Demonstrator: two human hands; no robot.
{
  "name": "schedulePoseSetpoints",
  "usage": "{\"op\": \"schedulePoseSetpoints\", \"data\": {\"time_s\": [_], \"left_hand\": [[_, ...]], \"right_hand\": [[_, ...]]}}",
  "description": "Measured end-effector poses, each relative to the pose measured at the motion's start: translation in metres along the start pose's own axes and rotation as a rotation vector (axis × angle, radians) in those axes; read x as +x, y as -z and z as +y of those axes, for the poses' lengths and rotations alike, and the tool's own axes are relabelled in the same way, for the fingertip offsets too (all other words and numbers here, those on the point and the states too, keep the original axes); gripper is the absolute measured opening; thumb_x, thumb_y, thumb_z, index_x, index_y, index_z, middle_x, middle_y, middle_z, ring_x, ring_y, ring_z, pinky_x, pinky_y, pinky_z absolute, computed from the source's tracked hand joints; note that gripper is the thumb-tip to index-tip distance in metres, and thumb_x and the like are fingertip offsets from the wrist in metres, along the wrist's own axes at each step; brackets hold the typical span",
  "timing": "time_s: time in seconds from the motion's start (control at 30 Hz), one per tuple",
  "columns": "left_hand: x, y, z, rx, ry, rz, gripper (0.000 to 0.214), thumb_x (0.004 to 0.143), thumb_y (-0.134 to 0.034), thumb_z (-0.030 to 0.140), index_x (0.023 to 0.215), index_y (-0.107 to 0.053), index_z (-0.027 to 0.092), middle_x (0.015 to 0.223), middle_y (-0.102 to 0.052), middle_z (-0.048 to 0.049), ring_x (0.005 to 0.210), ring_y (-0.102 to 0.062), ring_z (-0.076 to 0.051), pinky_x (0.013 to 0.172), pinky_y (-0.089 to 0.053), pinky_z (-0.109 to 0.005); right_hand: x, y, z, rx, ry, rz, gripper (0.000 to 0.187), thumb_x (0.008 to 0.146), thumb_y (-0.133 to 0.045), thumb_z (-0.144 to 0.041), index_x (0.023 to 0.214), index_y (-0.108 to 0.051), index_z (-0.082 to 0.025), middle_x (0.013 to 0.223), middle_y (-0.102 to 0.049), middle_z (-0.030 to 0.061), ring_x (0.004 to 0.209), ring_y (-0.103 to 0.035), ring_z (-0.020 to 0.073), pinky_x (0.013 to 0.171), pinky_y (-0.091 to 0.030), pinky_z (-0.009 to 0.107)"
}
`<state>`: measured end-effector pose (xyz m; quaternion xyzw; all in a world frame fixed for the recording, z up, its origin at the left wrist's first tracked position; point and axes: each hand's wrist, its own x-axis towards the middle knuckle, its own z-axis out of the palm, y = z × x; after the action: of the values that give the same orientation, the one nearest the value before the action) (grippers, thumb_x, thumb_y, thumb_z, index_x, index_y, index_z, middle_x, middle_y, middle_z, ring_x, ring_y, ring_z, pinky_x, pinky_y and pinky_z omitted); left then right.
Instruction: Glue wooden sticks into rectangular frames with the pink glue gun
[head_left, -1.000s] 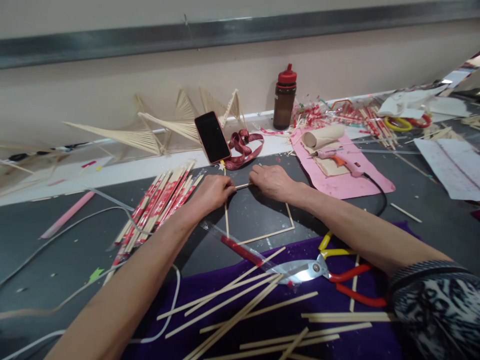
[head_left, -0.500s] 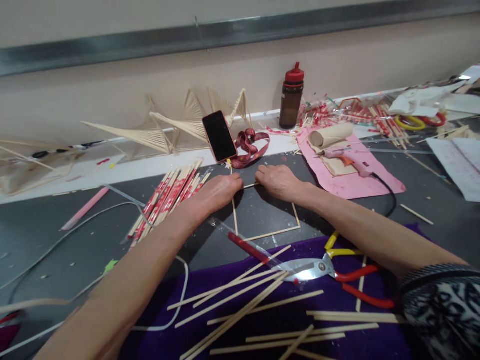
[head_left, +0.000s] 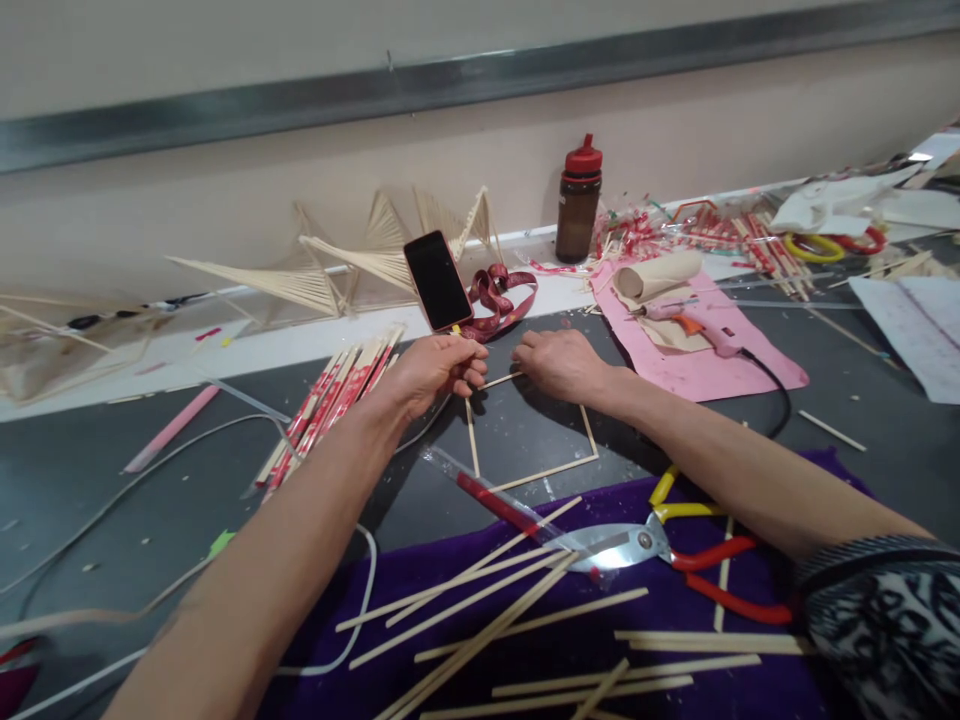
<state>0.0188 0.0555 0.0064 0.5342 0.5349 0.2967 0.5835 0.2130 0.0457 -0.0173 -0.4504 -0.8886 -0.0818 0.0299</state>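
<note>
A four-sided frame of thin wooden sticks (head_left: 544, 472) lies flat on the dark grey table. At its far right corner, my right hand (head_left: 562, 365) has curled fingers closed on the end of the far stick (head_left: 501, 381). My left hand (head_left: 442, 368) is by the far left corner, thumb and fingertips pinched together and the other fingers bent; whatever is between them is too small to make out. Just beyond my left hand, a phone (head_left: 439, 281) leans upright beside a dark red ribbon strap (head_left: 501, 300).
Cutting shears (head_left: 643, 541) and loose sticks (head_left: 525, 625) lie on purple cloth (head_left: 420, 560) in front. A pink glue gun (head_left: 712, 332) rests on a pink sheet (head_left: 757, 370) at right. Red-wrapped sticks (head_left: 330, 405) and a white cable (head_left: 371, 560) are left; a bottle (head_left: 579, 205) stands behind.
My left hand has come up off the frame's far left corner and turned, so its bent fingers now show. My right hand stays at the far right corner.
</note>
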Motion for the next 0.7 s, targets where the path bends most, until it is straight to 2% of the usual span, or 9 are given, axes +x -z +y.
{"op": "schedulePoseSetpoints", "data": {"time_s": [0.17,0.3,0.5,0.6,0.7], "left_hand": [[0.006,-0.002,-0.002,-0.021,-0.021,0.045,0.013,0.066,-0.070,0.018,0.070,-0.059,0.012,0.059,-0.061,-0.0002,0.047,-0.055,-0.006,0.040,-0.039,-0.014],[0.023,-0.020,0.004,0.074,-0.099,0.054,0.017,0.062,-0.074,0.017,0.070,-0.060,0.012,0.056,-0.059,0.0011,0.050,-0.057,-0.008,0.043,-0.042,-0.017],[0.059,-0.063,0.032,0.091,-0.259,0.039,0.012,0.075,-0.064,0.018,0.067,-0.058,0.011,0.059,-0.059,-0.0004,0.047,-0.053,-0.006,0.044,-0.042,-0.018],[0.074,-0.075,0.047,0.051,-0.292,0.082,0.014,0.077,-0.061,0.018,0.065,-0.056,0.011,0.055,-0.057,-0.0002,0.046,-0.051,-0.005,0.044,-0.041,-0.017],[0.087,-0.082,0.060,0.005,-0.311,0.101,0.008,0.077,-0.058,0.014,0.070,-0.056,0.011,0.057,-0.056,0.0004,0.047,-0.050,-0.005,0.045,-0.040,-0.017]], "right_hand": [[-0.004,0.021,0.017,0.166,-0.091,0.108,0.026,0.088,-0.044,-0.028,0.101,-0.065,-0.020,0.100,-0.066,0.0064,0.087,-0.061,0.0193,0.061,-0.034,0.027],[-0.006,0.040,0.039,0.279,-0.156,0.239,0.026,0.087,-0.046,-0.031,0.098,-0.067,-0.020,0.092,-0.068,0.0044,0.084,-0.059,0.0176,0.067,-0.035,0.027],[-0.017,0.055,0.065,0.384,-0.207,0.410,0.023,0.082,-0.050,-0.025,0.093,-0.068,-0.017,0.088,-0.067,0.0038,0.079,-0.057,0.0153,0.069,-0.037,0.027],[-0.025,0.064,0.074,0.417,-0.232,0.455,0.023,0.081,-0.049,-0.022,0.091,-0.069,-0.015,0.085,-0.067,0.0042,0.076,-0.056,0.0145,0.068,-0.037,0.027],[-0.031,0.073,0.082,0.429,-0.283,0.505,0.022,0.081,-0.048,-0.021,0.089,-0.068,-0.015,0.080,-0.066,0.0034,0.073,-0.055,0.0141,0.066,-0.038,0.027]]}}
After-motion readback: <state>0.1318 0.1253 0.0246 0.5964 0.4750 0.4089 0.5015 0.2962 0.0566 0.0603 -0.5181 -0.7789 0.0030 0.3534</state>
